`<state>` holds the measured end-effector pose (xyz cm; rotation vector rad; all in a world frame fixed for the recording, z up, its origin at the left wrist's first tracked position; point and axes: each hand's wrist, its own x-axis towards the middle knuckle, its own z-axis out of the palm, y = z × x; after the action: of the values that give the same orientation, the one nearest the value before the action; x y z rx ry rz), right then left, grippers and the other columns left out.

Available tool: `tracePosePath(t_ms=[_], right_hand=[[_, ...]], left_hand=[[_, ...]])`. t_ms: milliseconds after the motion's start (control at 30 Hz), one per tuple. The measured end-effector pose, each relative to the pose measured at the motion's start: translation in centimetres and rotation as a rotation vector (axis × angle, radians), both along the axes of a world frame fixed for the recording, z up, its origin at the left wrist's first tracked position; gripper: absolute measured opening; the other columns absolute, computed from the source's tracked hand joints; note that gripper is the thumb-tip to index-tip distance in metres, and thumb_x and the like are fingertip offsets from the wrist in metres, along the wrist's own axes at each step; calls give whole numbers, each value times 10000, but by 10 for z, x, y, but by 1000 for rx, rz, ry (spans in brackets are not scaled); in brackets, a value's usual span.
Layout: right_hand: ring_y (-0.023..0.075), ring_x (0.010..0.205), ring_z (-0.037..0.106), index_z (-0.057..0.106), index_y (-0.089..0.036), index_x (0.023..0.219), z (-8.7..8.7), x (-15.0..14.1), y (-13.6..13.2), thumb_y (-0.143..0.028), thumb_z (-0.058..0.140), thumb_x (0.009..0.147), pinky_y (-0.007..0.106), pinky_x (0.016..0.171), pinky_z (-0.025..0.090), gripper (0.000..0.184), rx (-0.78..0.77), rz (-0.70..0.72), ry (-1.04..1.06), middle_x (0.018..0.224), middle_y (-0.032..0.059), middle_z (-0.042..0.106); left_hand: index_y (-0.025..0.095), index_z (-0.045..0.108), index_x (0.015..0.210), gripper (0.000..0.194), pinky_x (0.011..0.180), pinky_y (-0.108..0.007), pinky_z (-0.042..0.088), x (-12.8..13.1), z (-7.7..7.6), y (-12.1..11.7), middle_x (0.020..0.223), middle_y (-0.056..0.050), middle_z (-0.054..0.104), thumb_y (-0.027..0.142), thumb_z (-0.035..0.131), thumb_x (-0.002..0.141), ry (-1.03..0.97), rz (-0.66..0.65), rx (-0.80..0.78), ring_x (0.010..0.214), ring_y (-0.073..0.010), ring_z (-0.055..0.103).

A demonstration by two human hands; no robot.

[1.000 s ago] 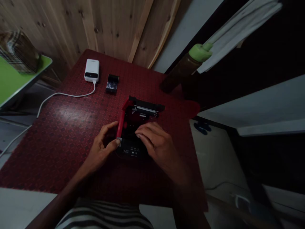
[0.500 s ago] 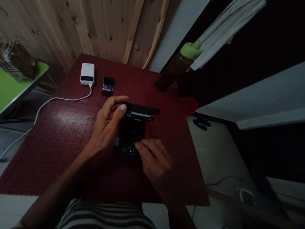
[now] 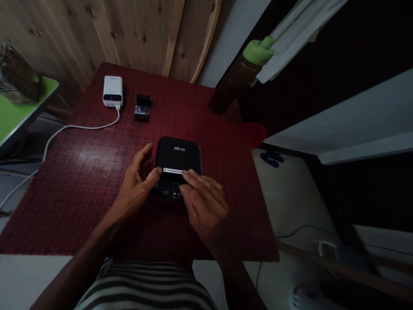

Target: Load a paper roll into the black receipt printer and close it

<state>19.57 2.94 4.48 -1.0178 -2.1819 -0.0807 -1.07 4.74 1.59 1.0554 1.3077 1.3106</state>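
On the table in front of me lies a black, box-shaped device (image 3: 179,157), apparently a small printer. Its lid is down, with pale lettering and a white warning strip across the front edge. Small buttons show on the panel nearer to me. My left hand (image 3: 134,181) is open at the device's left side, thumb and forefinger apart, the thumb tip at the lid's front corner. My right hand (image 3: 206,200) lies over the right front, fingertips on the lid by the white strip and thumb on the button panel. It hides the right front corner.
The red patterned table (image 3: 80,206) holds a white power bank (image 3: 112,91) with a white cable (image 3: 80,127) running off left. Nearby is a small black roll with a shiny strip (image 3: 142,106). A brown bottle with a green cap (image 3: 258,52) stands at the back right.
The device's lid, raised and held by my left hand before, is now down. My left hand has come off its upper edge. My right fingertips have moved onto the lid.
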Motion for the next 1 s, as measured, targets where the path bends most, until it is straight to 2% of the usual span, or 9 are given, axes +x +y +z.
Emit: tracePosePath(t_ms=[167, 367, 533, 633, 700, 867, 1000], right_hand=[[246, 1220, 833, 776, -225, 1129, 6, 1, 2, -53, 621, 1084, 428, 1037, 655, 236, -90, 23, 19, 1248, 83, 879], [259, 1238, 826, 760, -209, 1155, 5, -2, 1, -34, 613, 1078, 453, 1058, 657, 242, -135, 11, 42, 1269, 102, 871], [261, 1302, 794, 732, -213, 1337, 4, 1, -4, -51, 607, 1087, 468, 1099, 657, 322, -142, 19, 114, 1329, 116, 848], [263, 1328, 769, 688, -216, 1444, 5, 7, -18, -59, 631, 1078, 472, 1126, 647, 403, -165, -65, 199, 1372, 135, 820], [264, 1265, 784, 670, -247, 1477, 3, 10, -31, -69, 646, 1070, 467, 1084, 663, 444, -176, -148, 255, 1335, 122, 821], [238, 979, 790, 593, -270, 1560, -14, 6, -57, -201, 697, 1072, 389, 825, 706, 503, -302, -309, 392, 1221, 117, 795], [219, 928, 772, 566, -265, 1569, -24, 1, -59, -224, 687, 1080, 375, 814, 702, 505, -361, -321, 470, 1217, 115, 787]], left_hand=[[281, 624, 1544, 651, 1337, -514, 435, -2, 3, 0, 1700, -108, 592, 460, 823, 951, -65, -76, -3, 1616, -332, 521], [276, 645, 1535, 641, 1322, -517, 458, -4, 6, 4, 1687, -107, 609, 448, 836, 947, -43, -84, 12, 1599, -336, 542], [271, 685, 1499, 601, 1266, -492, 521, -2, 7, -4, 1641, -100, 655, 453, 835, 946, -40, -22, -19, 1558, -342, 586], [281, 700, 1496, 544, 1282, -502, 500, -1, 10, -18, 1626, -86, 669, 456, 794, 990, -63, 7, -74, 1543, -341, 599], [305, 699, 1508, 530, 1275, -498, 505, -1, 11, -28, 1620, -69, 675, 429, 785, 1000, -92, 6, -112, 1529, -338, 614], [311, 730, 1475, 513, 1183, -443, 573, 0, 13, -36, 1558, -61, 719, 397, 801, 974, -63, 36, -153, 1462, -330, 666], [295, 732, 1450, 495, 1106, -431, 611, 3, 17, -32, 1523, -65, 732, 389, 782, 966, -32, 54, -155, 1426, -341, 679]])
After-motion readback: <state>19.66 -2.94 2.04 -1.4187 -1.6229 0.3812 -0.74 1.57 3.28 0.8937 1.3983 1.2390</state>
